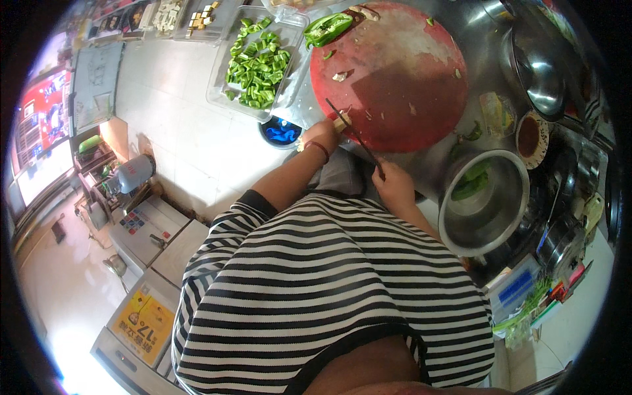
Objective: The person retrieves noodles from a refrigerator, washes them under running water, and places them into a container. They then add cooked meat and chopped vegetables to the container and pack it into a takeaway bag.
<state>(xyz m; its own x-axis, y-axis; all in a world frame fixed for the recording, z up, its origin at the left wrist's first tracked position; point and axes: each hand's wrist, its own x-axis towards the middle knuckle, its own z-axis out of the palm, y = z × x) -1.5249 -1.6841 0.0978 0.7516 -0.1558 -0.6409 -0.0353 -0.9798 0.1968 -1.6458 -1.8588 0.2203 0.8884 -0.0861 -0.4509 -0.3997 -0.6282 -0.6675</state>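
Observation:
At the near left edge of a round red chopping board [395,111], my left hand [320,136] grips a pale food piece [341,121], possibly ginger. My fingers partly hide it. A knife [356,137] is in my right hand [396,183]; seen almost edge-on, its blade slants across that piece. Whether the blade touches it I cannot tell. On the board's far left edge rests a cut-open green pepper [328,29], with another pale piece [364,13] beside it. Small scraps [340,76] are scattered over the red surface.
Left of the board, a clear plastic tray [215,86] holds chopped green pepper. Below it sits a container with something blue [281,133]. A steel pot [447,222] with green pieces inside stands right, near a patterned bowl [542,143] of reddish-brown contents and a wok [543,94].

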